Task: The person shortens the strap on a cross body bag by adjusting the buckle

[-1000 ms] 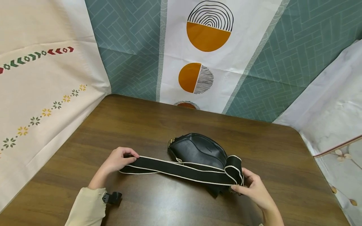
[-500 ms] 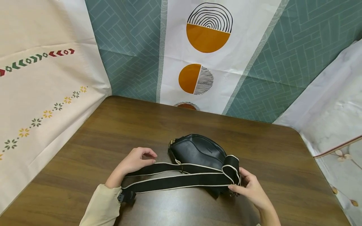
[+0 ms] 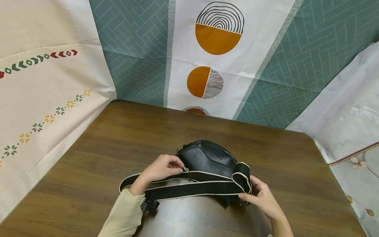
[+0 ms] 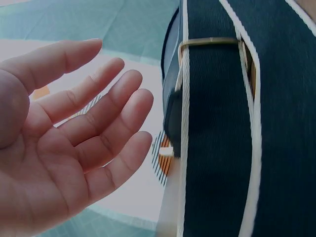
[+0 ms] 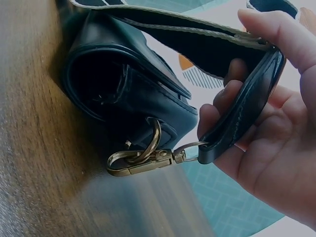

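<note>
A black leather bag lies on the wooden table, its wide black strap with white edges looped in front of it. My right hand grips the strap's right end, fingers and thumb around its leather tab. In the right wrist view, a gold snap hook joins that tab to a ring on the bag. My left hand hovers over the strap's left part. Its fingers are loosely bent and hold nothing, close to the strap's metal slider, as the left wrist view shows.
The wooden table reaches back to a patterned cloth. A cream cloth hangs along the left, and a pale cloth along the right. A black wrist camera sits under the left sleeve.
My left hand has let go of the strap's left end and moved right toward the slider. The strap's front length has dropped and separated from the rear one. My right hand stays almost in place.
</note>
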Motion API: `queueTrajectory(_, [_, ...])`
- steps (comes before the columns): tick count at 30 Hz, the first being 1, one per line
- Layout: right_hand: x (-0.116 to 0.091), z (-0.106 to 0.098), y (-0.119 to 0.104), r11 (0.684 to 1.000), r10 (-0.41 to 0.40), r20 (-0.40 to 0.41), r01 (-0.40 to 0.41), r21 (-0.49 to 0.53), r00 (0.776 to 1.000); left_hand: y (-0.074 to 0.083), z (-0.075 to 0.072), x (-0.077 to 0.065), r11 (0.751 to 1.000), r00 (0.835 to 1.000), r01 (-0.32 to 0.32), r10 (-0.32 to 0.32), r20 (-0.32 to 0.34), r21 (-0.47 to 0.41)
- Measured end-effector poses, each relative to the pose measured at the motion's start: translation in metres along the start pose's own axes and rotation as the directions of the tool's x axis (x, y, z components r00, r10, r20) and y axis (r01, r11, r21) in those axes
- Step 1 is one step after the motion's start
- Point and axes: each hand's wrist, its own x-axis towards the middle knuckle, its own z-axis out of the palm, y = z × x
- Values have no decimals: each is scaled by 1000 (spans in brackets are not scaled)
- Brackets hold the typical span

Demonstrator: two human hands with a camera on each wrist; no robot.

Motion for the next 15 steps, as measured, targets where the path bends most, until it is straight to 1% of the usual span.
queueTrajectory(4, [1,0,0,1000,2,4,-2,9,1000,5,11,7,1000,1000,-14,14,21,-6])
queueTrajectory(5, [1,2,-4,1000,17,-8,-17,4,1000,6,14,9,1000,999,-21,21,27,-6])
queueTrajectory(8, [2,2,-5,1000,-16,14,15,17,1000,12,23,15,999,998,-35,35,43,4])
queueTrajectory(10, [2,2,-6,1000,-20,17,19,22,1000,16,30,19,998,997,-57,56,55,10])
queueTrajectory(15, [2,2,-6,1000,-11,13,10,19,1000,23,48,29,995,990,-99,99,96,-8])
